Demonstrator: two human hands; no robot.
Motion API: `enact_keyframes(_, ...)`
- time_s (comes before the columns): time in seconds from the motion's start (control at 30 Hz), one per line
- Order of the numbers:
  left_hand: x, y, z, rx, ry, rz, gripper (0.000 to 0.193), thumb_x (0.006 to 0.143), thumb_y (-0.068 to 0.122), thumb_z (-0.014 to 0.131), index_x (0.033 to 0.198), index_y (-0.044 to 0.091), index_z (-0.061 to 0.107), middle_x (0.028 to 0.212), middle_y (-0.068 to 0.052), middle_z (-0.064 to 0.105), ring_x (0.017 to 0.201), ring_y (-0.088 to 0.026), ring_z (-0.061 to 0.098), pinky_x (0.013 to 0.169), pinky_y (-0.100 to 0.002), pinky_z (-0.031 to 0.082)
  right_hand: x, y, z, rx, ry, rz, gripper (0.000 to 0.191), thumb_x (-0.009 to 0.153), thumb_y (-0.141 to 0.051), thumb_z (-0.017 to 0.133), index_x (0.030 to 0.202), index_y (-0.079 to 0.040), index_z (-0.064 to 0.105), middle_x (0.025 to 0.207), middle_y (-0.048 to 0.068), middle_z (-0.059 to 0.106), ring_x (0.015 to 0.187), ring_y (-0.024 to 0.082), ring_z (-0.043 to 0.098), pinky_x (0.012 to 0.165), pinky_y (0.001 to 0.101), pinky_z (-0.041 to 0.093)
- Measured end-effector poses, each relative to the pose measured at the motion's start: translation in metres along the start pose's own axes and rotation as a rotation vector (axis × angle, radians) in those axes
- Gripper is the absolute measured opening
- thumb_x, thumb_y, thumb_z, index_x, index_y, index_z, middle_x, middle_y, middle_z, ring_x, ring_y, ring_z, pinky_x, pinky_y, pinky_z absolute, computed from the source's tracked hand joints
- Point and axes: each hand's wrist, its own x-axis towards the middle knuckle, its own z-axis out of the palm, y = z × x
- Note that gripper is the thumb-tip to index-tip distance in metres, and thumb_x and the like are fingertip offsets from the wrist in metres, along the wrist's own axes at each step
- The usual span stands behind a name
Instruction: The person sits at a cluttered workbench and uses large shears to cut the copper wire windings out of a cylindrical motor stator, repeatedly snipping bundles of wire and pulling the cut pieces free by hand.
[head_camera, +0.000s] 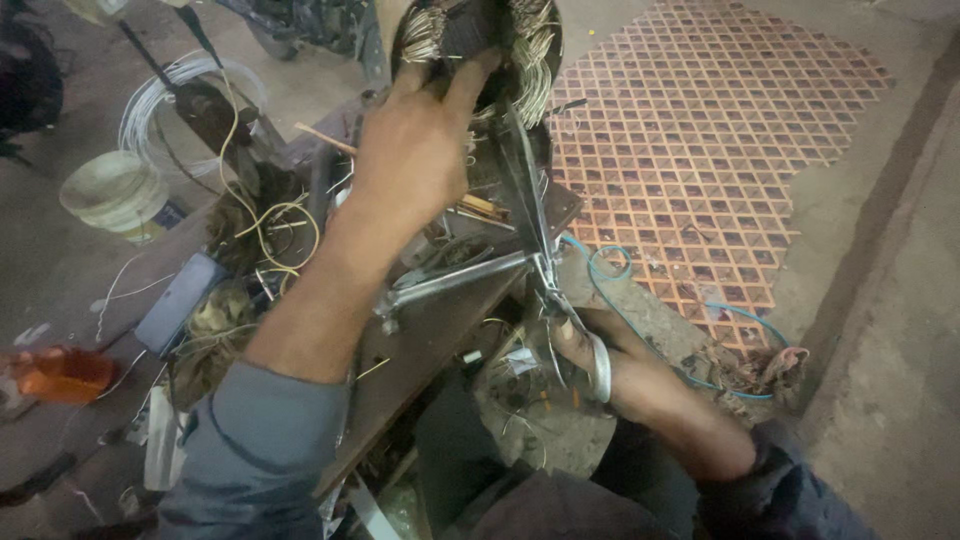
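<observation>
Above the cluttered workbench (430, 340), your left hand (420, 150) curls its fingers over the wire-wound motor stator (478, 50). Your right hand (590, 345) is closed around the long metal shears (535, 215).

Clutter around our wooden counter (420, 350)

At far left we see a pale bucket (112, 192) below a coil of white wire (165, 95), an orange bottle (62, 372) nearer us, a blue cable (610, 270) trailing over the floor, and a red patterned tile patch (700, 130) beyond.
</observation>
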Motion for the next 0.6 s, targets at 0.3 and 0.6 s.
enact_keyframes(0.3,0.002,-0.002,0.004,-0.059,-0.030,-0.062,0.067,0.069,-0.005,0.068,0.133,0.008,0.055,0.108,-0.017,0.072,0.112,-0.041,0.060,0.091,-0.053,0.047,-0.019,-0.001,-0.008,-0.091,0.041,-0.090,0.074,0.091,-0.061,0.059,0.136,-0.004,0.058,0.101,0.013,0.072,0.083,0.018,0.065,0.070,0.0346,0.053)
enact_keyframes(0.6,0.005,-0.002,0.004,-0.066,-0.061,-0.057,0.069,0.065,-0.004,0.071,0.131,0.004,0.054,0.102,-0.019,0.071,0.111,-0.043,0.059,0.090,-0.055,0.047,-0.014,-0.010,-0.012,-0.051,0.059,0.032,0.070,0.091,-0.059,0.057,0.136,-0.005,0.061,0.084,0.013,0.075,0.064,0.018,0.063,0.057,0.0347,0.051)
